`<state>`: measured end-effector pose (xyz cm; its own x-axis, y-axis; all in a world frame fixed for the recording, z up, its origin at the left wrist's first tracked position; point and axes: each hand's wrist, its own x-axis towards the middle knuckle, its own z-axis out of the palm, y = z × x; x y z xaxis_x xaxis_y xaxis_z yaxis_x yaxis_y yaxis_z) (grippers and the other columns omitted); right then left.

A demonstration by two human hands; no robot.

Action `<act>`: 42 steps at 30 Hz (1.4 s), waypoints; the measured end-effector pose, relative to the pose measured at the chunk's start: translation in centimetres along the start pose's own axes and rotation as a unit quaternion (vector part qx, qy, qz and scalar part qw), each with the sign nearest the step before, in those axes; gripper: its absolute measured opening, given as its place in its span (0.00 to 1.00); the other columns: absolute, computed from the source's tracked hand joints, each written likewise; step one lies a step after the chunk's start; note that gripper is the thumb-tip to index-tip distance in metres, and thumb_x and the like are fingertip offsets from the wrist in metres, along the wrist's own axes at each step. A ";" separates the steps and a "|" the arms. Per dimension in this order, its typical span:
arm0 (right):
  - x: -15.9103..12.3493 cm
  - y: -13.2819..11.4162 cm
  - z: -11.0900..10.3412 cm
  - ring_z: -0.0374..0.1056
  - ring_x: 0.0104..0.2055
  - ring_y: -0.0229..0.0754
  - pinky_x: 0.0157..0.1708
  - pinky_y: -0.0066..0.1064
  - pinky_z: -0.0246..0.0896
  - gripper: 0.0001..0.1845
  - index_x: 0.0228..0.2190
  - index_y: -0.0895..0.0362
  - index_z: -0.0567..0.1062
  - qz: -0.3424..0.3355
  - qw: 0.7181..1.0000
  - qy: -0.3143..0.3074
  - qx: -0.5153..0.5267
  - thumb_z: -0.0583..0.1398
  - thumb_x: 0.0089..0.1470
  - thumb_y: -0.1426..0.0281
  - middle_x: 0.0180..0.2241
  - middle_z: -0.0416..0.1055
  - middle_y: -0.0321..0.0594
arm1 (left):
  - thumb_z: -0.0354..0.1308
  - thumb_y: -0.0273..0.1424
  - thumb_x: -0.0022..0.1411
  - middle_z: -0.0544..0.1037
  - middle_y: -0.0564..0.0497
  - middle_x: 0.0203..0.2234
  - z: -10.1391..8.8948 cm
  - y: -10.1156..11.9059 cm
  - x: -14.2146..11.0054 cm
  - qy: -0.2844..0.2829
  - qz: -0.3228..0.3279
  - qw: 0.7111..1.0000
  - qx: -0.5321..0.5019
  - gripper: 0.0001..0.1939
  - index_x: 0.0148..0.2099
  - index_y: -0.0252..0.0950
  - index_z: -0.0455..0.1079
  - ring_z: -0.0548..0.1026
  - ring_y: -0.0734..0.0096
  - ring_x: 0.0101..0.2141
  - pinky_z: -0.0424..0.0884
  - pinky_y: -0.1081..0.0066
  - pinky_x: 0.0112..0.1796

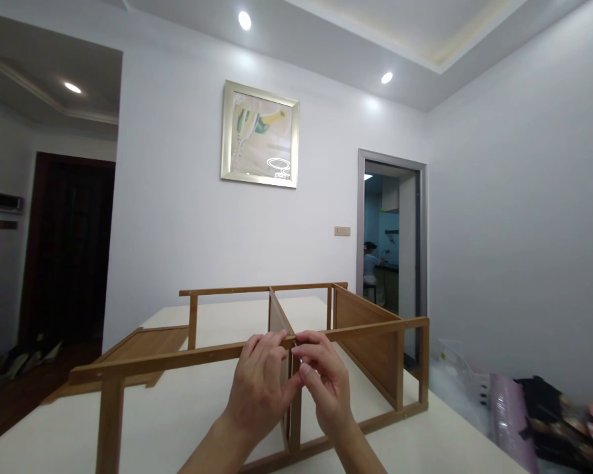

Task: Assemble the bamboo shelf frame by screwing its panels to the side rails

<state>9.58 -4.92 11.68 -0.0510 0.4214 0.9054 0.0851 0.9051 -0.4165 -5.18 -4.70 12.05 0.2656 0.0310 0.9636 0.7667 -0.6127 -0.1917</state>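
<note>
Two bare hands, close together, at the middle of the near top rail of a wooden frame [178, 359]. From one side, the left hand [259, 385], folded over the rail beside a middle upright, apparently to keep the joint from shifting. From the other, the right hand [329, 375], drawn into a narrow pinch around a small shiny piece [301, 360], seemingly held by the fingertips for fine control in so tight a spot.

Beyond, largest of all, a pale wall [178, 197]; then a white table [188, 421] across the foreground. On the table, straight ahead, the wooden frame, resting on its long edge, probably to bring the joint up within easy reach. Honey brown, slim-railed, square-cornered; two ladder-like sides, one near and one far, linked by crosswise panels. Toward the right end, a broad brown panel [370, 339], upright between the sides; at the middle, another panel [277, 316], seen nearly edge-on, just behind the hands.

Flat on the table to the left, partly behind the near rail, a separate-looking board [158, 341] of matching wood, perhaps set there to leave room for both hands. Smallest, the shiny piece: thin, metallic-looking, mostly covered by fingers; impossible to tell whether screw, pin or tool.
</note>
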 end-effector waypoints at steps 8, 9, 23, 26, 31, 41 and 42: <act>0.3 -0.7 0.0 0.68 0.43 0.45 0.38 0.34 0.65 0.09 0.36 0.54 0.77 0.023 0.999 -0.012 0.048 0.58 0.55 0.67 0.41 0.71 0.45 | 0.59 0.28 0.59 0.77 0.41 0.39 -0.2 -0.1 0.0 0.000 0.022 1.000 -0.002 0.09 0.38 0.36 0.60 0.75 0.58 0.45 0.67 0.56 0.47; 0.3 -0.6 0.0 0.68 0.43 0.45 0.38 0.34 0.65 0.08 0.36 0.54 0.77 0.027 0.998 -0.012 0.054 0.58 0.56 0.67 0.41 0.71 0.45 | 0.59 0.28 0.59 0.77 0.41 0.39 -0.2 -0.2 0.0 -0.002 0.023 1.000 -0.004 0.08 0.38 0.36 0.61 0.75 0.58 0.45 0.67 0.56 0.47; 0.3 -0.3 0.1 0.70 0.40 0.45 0.34 0.33 0.68 0.05 0.33 0.55 0.78 0.015 0.999 0.017 0.023 0.61 0.54 0.69 0.37 0.73 0.46 | 0.48 0.21 0.63 0.77 0.44 0.37 -0.8 -0.3 0.3 -0.005 0.011 0.998 -0.056 0.07 0.38 0.36 0.64 0.74 0.63 0.43 0.66 0.58 0.47; 0.1 -0.3 0.2 0.71 0.39 0.44 0.33 0.33 0.68 0.05 0.33 0.55 0.78 0.001 1.000 0.028 0.007 0.61 0.54 0.70 0.36 0.73 0.45 | 0.47 0.21 0.63 0.77 0.44 0.37 -0.7 -0.3 0.2 -0.009 -0.002 0.998 -0.068 0.08 0.38 0.36 0.66 0.74 0.63 0.43 0.66 0.58 0.47; 0.0 -0.6 0.4 0.71 0.36 0.43 0.30 0.32 0.67 0.05 0.32 0.56 0.77 -0.014 0.999 0.045 -0.011 0.60 0.55 0.69 0.34 0.73 0.44 | 0.49 0.22 0.63 0.77 0.47 0.34 -0.7 -0.1 0.5 -0.001 -0.037 0.995 -0.090 0.08 0.35 0.37 0.67 0.74 0.63 0.42 0.66 0.59 0.45; -0.2 -0.2 0.4 0.69 0.36 0.42 0.32 0.31 0.67 0.06 0.36 0.56 0.75 -0.010 0.999 0.036 -0.002 0.59 0.56 0.70 0.34 0.72 0.43 | 0.51 0.27 0.65 0.77 0.50 0.30 -1.0 0.4 1.4 0.003 -0.095 0.991 -0.089 0.10 0.30 0.37 0.70 0.75 0.67 0.36 0.68 0.62 0.41; -0.3 -0.1 0.4 0.69 0.36 0.41 0.32 0.31 0.67 0.08 0.40 0.56 0.75 -0.007 0.999 0.036 0.000 0.59 0.56 0.70 0.35 0.72 0.43 | 0.51 0.28 0.65 0.77 0.50 0.30 -1.0 0.5 1.5 0.000 -0.099 0.991 -0.089 0.11 0.30 0.37 0.70 0.75 0.67 0.35 0.68 0.62 0.41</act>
<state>9.20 -5.09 11.44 0.0205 0.4027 0.9151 0.0853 0.9112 -0.4029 -5.01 -5.77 13.60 0.1205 0.1636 0.9791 0.6888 -0.7241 0.0362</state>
